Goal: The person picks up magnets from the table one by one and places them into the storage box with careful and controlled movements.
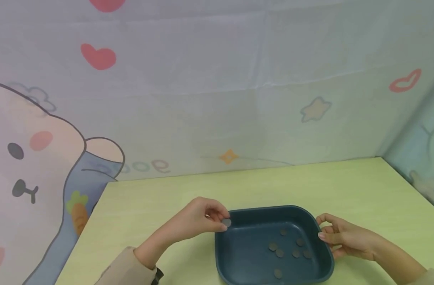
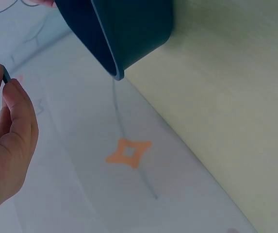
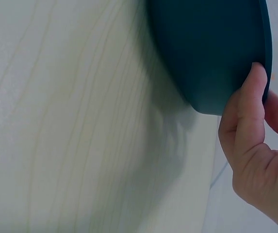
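Between thumb and fingertips, my left hand (image 1: 202, 217) pinches a small grey coin (image 1: 226, 222) by the upper left corner of a dark teal basin (image 1: 250, 253). Seen edge-on in the left wrist view, the same coin (image 2: 6, 74) is a thin dark disc. My right hand (image 1: 348, 236) grips the basin's right rim, with the thumb over the inner side and fingers outside. Several dull coins (image 1: 279, 253) lie spread over the basin's floor, mostly in its right half. In the right wrist view, the fingers of the right hand (image 3: 257, 136) press the basin's wall (image 3: 206, 53).
The basin stands on a pale yellow wood-grain table (image 1: 160, 198), near its front. Behind the table hangs a light cloth (image 1: 209, 99) printed with hearts, stars and a cartoon bear. A dark band (image 1: 157, 276) shows at the left sleeve's cuff.
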Available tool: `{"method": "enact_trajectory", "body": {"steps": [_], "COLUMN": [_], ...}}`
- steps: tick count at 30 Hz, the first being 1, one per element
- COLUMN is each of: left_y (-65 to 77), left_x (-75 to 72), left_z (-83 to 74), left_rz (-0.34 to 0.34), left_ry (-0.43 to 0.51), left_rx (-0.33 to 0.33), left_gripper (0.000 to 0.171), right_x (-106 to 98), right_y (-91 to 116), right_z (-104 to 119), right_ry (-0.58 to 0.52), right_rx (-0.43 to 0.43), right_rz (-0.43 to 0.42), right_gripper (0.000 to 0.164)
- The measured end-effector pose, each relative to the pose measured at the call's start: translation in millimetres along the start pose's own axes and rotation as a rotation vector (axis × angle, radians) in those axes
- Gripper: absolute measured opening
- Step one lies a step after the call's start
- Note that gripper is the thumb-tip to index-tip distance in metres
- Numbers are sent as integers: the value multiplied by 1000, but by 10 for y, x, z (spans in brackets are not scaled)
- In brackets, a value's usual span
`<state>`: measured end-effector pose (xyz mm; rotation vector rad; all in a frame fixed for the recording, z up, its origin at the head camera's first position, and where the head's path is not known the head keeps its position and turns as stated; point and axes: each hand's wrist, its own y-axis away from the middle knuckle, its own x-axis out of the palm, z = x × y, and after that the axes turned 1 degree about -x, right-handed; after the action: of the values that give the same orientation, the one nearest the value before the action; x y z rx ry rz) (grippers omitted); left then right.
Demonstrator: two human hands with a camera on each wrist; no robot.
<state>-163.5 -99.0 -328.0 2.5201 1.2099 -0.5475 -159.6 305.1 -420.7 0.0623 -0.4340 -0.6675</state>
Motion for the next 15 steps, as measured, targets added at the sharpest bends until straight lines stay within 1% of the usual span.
{"method": "enact_trajectory", "body": {"steps": [8, 15], "left_y": [-105, -173], "left_x": [79, 114], "left_z": [37, 5], "left_rz": [13, 20], "left_ry": [7, -15], "left_rx": [0, 12], "left_gripper": [17, 18], "right_x": [18, 16], "right_y": [-23, -25], "right_z": [-7, -5], "right_ry": [14, 11], "right_rx": [10, 9], "right_rz": [-17, -16], "right_gripper": [19, 19]}}
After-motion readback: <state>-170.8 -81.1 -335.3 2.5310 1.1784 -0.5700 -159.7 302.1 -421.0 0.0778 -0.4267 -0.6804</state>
